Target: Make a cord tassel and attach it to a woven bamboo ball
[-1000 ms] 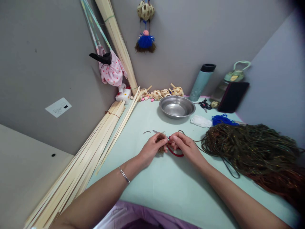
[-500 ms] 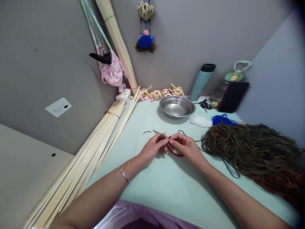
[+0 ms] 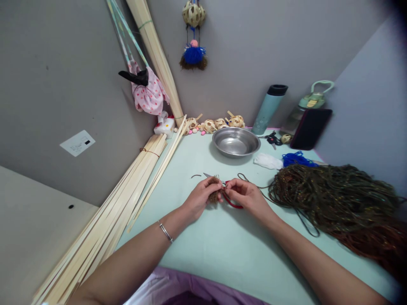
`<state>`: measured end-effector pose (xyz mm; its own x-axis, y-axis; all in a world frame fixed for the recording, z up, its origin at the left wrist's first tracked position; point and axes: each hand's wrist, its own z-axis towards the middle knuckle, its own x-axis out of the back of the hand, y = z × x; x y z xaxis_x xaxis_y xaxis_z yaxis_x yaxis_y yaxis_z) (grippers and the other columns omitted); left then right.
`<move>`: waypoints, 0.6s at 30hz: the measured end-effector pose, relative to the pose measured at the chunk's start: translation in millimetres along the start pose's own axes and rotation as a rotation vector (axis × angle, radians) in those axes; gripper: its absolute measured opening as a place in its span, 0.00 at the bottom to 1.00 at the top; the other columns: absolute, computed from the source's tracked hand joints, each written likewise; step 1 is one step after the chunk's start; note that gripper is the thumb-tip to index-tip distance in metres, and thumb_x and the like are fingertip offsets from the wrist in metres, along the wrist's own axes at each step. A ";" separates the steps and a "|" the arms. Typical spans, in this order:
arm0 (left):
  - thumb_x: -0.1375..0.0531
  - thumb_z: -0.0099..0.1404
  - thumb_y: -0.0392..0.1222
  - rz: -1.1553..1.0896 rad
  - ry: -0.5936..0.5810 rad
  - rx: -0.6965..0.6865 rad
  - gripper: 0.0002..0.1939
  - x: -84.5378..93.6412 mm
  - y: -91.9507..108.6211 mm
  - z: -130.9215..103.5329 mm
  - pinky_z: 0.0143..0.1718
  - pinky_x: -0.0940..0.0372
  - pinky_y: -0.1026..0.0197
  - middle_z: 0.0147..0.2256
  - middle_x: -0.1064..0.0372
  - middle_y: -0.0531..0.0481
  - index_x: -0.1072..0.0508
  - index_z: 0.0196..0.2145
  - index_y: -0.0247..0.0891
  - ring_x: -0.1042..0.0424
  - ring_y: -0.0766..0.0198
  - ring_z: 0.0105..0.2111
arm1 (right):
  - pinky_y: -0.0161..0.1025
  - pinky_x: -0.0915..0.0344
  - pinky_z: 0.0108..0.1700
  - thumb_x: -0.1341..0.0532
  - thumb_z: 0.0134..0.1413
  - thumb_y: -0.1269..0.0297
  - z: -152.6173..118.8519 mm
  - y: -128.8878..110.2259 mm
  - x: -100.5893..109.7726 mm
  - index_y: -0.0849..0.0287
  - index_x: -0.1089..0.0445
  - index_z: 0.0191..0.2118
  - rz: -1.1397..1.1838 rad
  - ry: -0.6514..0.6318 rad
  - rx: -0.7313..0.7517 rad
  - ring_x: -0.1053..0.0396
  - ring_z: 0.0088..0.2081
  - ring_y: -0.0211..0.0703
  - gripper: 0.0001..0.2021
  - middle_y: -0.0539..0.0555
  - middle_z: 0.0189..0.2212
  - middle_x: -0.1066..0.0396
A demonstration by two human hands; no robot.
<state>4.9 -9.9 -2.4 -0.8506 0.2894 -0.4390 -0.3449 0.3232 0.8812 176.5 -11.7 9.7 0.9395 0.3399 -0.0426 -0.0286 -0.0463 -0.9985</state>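
Note:
Between the thumb and fingers of my left hand (image 3: 200, 195) is a small brown yarn tassel (image 3: 214, 192), its frayed strands sticking up and down past the fingers. My right hand (image 3: 246, 195) is pinched close beside it, at the tassel's right end; what the fingertips hold is too small to make out. A pair of red-handled scissors (image 3: 234, 205) lies on the table under both hands, blade tip pointing to the upper left. A short dark yarn scrap (image 3: 196, 176) rests left of the blades. A dark cord (image 3: 244, 177) loops behind my right hand toward the yarn heap.
A large heap of dark yarn (image 3: 333, 199) covers the right side. Behind the hands stands a metal bowl (image 3: 236, 142), with white yarn (image 3: 269, 161) and blue yarn (image 3: 297, 159) to its right. Long bamboo strips (image 3: 108, 212) lie at left. A bottle (image 3: 269, 109) and phone (image 3: 311, 129) stand behind.
My fingertips have drawn slightly apart, the left hand shifting a little left with the tassel. More of the tassel's strands show now. The scissors have stayed on the table.

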 end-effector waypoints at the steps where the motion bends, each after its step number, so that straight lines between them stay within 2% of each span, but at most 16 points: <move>1: 0.37 0.63 0.43 -0.015 -0.005 -0.008 0.08 -0.1 1.0 -0.2 0.30 0.39 0.67 0.27 0.33 0.54 0.31 0.35 0.37 0.32 0.71 0.24 | 0.40 0.36 0.34 0.32 0.51 0.54 -0.3 -0.1 -0.2 0.57 0.32 0.30 -0.005 -0.002 -0.004 0.30 0.30 0.42 0.13 0.53 0.27 0.25; 7: 0.37 0.64 0.45 -0.056 -0.072 -0.068 0.09 -2.2 6.1 -2.6 0.33 0.37 0.67 0.31 0.31 0.53 0.32 0.36 0.38 0.32 0.71 0.26 | 0.39 0.41 0.34 0.34 0.53 0.56 -1.5 -1.9 -1.7 0.58 0.33 0.29 -0.005 -0.026 -0.011 0.34 0.29 0.39 0.12 0.53 0.27 0.25; 11: 0.35 0.63 0.45 -0.041 -0.022 -0.083 0.10 -2.5 3.9 -2.0 0.33 0.36 0.67 0.34 0.32 0.53 0.31 0.36 0.37 0.33 0.72 0.27 | 0.38 0.44 0.34 0.35 0.55 0.57 -1.0 -2.2 0.5 0.58 0.33 0.29 0.000 0.022 -0.001 0.39 0.27 0.37 0.11 0.48 0.23 0.31; 14: 0.35 0.62 0.46 -0.024 0.007 -0.066 0.11 -1.7 0.8 -0.8 0.32 0.35 0.66 0.31 0.35 0.54 0.31 0.35 0.37 0.34 0.72 0.26 | 0.38 0.46 0.33 0.35 0.55 0.57 -0.2 -0.3 2.3 0.58 0.32 0.31 -0.001 0.058 -0.004 0.42 0.26 0.37 0.11 0.46 0.22 0.35; 18: 0.35 0.62 0.46 0.000 0.020 -0.042 0.11 -1.2 -0.6 -0.1 0.31 0.36 0.67 0.28 0.35 0.55 0.31 0.36 0.37 0.33 0.72 0.25 | 0.38 0.45 0.33 0.36 0.58 0.55 0.4 3.7 4.8 0.58 0.31 0.32 -0.026 0.087 -0.003 0.41 0.27 0.37 0.12 0.47 0.23 0.35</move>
<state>6.1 -10.5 -2.4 -0.8584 0.2709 -0.4357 -0.3609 0.2848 0.8881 180.8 -9.9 5.8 0.9661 0.2578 -0.0132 -0.0027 -0.0409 -0.9992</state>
